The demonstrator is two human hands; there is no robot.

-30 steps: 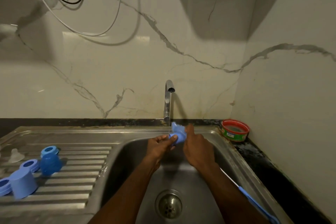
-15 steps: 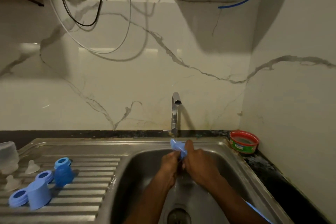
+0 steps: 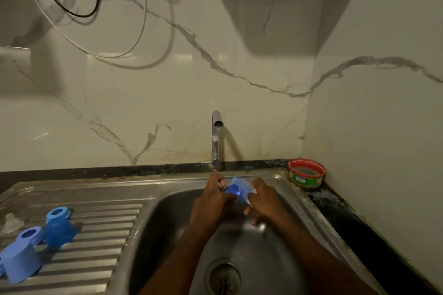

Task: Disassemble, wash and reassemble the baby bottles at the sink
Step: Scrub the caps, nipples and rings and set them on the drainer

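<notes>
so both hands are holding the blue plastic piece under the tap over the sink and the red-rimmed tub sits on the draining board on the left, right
Not quite. In the head view the red-rimmed green tub sits on the dark counter at the right back corner, not on the ridged steel draining board. The rest holds: the left hand and right hand hold the blue plastic piece under the chrome tap.

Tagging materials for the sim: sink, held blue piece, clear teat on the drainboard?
Sink: stainless steel by the look, brushed grey with soft reflections and pressed drain ribs.
Blue bottle cap, held by both hands under the tap stream: likely rigid plastic, opaque, smooth, wet sheen.
Teat: translucent and milky, probably silicone; too small to be sure.
</notes>
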